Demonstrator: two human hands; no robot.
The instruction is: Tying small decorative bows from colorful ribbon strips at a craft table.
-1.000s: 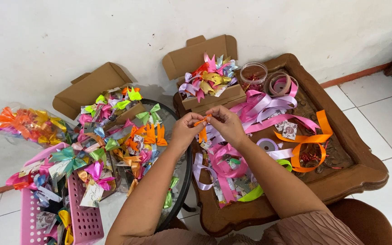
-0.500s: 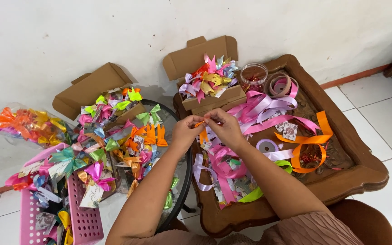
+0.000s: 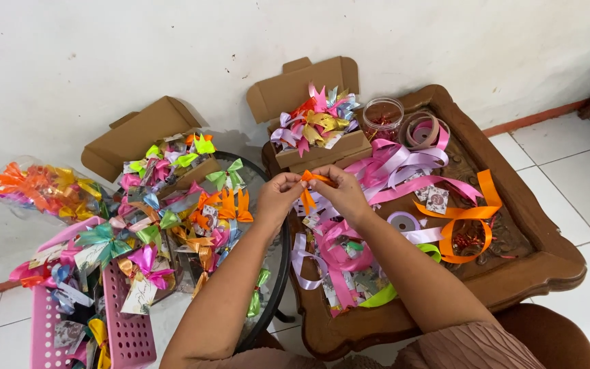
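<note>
Light: bright and soft, like daylight, the same all over.
Shadows: small dark patches behind the boxes (image 3: 308, 89) on the wall (image 3: 104, 48).
Glare: tiny shine on the ribbons (image 3: 404, 164) and the clear bag (image 3: 42, 188).
Sharpness: mostly clear; hands slightly soft.
Edges: floor lines bend a bit.

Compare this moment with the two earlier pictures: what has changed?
Hardly anything. Both hands, left hand and right hand, still pinch the orange ribbon above the wooden table; only the fingers shifted slightly. Boxes and bows stayed put.
</note>
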